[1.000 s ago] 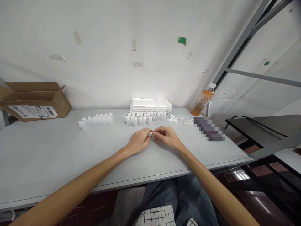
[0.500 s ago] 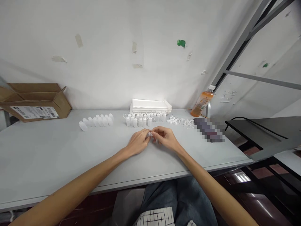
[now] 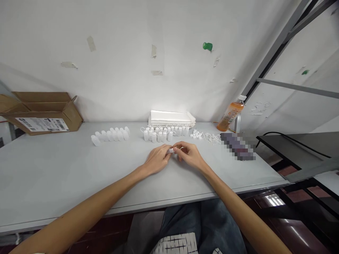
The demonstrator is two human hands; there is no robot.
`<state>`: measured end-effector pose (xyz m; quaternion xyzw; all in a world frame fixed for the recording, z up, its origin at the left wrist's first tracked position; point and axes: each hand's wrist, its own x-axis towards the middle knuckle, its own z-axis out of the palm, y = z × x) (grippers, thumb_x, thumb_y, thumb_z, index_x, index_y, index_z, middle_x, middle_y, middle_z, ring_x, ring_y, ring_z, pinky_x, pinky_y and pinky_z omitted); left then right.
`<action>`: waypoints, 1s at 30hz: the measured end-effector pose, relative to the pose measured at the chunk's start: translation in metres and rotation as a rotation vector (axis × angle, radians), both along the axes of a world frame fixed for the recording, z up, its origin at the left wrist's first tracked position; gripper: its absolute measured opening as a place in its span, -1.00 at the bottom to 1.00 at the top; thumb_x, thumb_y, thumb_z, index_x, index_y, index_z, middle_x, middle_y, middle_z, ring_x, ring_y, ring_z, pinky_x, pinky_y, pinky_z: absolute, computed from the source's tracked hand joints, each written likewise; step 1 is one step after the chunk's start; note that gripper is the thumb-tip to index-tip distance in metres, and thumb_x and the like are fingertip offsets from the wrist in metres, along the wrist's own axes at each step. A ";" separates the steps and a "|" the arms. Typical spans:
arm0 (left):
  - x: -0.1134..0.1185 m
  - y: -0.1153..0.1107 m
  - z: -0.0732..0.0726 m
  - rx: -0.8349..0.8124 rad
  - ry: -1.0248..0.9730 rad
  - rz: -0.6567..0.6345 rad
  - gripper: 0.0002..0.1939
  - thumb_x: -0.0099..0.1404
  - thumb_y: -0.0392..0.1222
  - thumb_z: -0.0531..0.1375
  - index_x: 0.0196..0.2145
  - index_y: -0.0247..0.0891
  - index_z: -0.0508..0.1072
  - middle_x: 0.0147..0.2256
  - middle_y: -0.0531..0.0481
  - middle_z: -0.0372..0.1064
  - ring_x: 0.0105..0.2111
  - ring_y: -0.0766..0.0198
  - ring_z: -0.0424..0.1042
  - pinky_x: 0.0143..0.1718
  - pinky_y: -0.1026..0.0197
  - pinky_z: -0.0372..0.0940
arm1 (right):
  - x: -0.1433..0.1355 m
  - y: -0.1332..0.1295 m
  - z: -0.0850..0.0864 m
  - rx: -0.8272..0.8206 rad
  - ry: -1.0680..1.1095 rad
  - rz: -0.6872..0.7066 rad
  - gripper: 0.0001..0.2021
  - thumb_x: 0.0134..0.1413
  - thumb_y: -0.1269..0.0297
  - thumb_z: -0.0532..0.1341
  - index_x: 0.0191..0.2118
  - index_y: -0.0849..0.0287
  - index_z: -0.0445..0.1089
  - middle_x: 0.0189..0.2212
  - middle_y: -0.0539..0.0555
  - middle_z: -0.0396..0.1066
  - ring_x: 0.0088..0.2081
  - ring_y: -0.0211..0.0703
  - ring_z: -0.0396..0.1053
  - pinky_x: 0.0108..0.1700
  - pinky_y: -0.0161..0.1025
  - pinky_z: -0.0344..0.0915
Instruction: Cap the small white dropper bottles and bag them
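Mostly hidden by my fingers, a small white plastic bottle (image 3: pixel 168 151) lies sideways between my hands just above the desk. My left hand (image 3: pixel 156 158) is closed around its body. The fingertips of my right hand (image 3: pixel 191 155) pinch the white cap (image 3: pixel 172 150) at its right end. Behind my hands stands a group of similar small bottles (image 3: pixel 164 137) with white caps, some with cord loops. Loose white caps (image 3: pixel 197 135) and a tangle of white cords (image 3: pixel 212 138) are to the right. At left, several translucent bottles without visible caps (image 3: pixel 116 136) stand in rows.
A stack of white trays or sheets (image 3: pixel 169 117) rests against the wall. An open cardboard box (image 3: pixel 50 116) is at the far left of the grey desk (image 3: pixel 66 176). An orange drink bottle (image 3: pixel 231 114) leans at the back right, near a blurred dark item (image 3: pixel 237 145).
The camera view has shifted slightly, so everything appears a little farther right. Both hands stay at the small bottle, with the right fingers slightly changed in pose at the cap.
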<state>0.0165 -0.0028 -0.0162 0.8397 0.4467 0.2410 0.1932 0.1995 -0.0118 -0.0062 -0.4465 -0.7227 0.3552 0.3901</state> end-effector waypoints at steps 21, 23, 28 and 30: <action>0.000 -0.004 0.002 0.025 0.002 -0.054 -0.75 0.35 -0.30 -0.01 -0.14 -0.20 0.43 -0.27 0.00 0.38 -0.26 0.20 0.38 -0.29 0.19 0.20 | 0.000 -0.001 -0.003 0.036 -0.142 0.042 -0.61 0.24 0.07 0.11 -0.51 0.22 0.41 -0.69 -0.01 0.32 -0.60 -0.29 0.26 -0.47 -0.32 0.20; -0.001 -0.004 0.003 0.030 -0.005 -0.055 -0.75 0.35 -0.30 -0.01 -0.12 -0.20 0.42 -0.28 0.00 0.38 -0.27 0.21 0.37 -0.30 0.19 0.20 | 0.001 -0.003 -0.001 0.038 -0.116 0.024 -0.62 0.21 0.06 0.14 -0.50 0.22 0.39 -0.68 -0.01 0.33 -0.60 -0.29 0.27 -0.48 -0.31 0.21; -0.005 -0.003 0.001 0.138 0.047 -0.078 -0.73 0.34 -0.33 -0.01 -0.07 -0.22 0.38 -0.26 -0.02 0.38 -0.24 0.19 0.37 -0.28 0.19 0.21 | 0.005 -0.006 0.002 -0.044 0.052 0.035 -0.66 0.04 0.06 0.30 -0.14 0.19 0.41 -0.48 -0.01 0.43 -0.58 -0.28 0.36 -0.52 -0.33 0.24; -0.006 -0.003 0.000 0.170 0.087 -0.086 -0.75 0.32 -0.35 -0.01 -0.12 -0.22 0.39 -0.28 -0.02 0.37 -0.25 0.19 0.36 -0.31 0.19 0.20 | 0.004 -0.006 0.002 -0.058 0.040 0.045 -0.68 0.02 0.08 0.31 -0.19 0.21 0.43 -0.49 0.01 0.43 -0.59 -0.28 0.35 -0.52 -0.32 0.24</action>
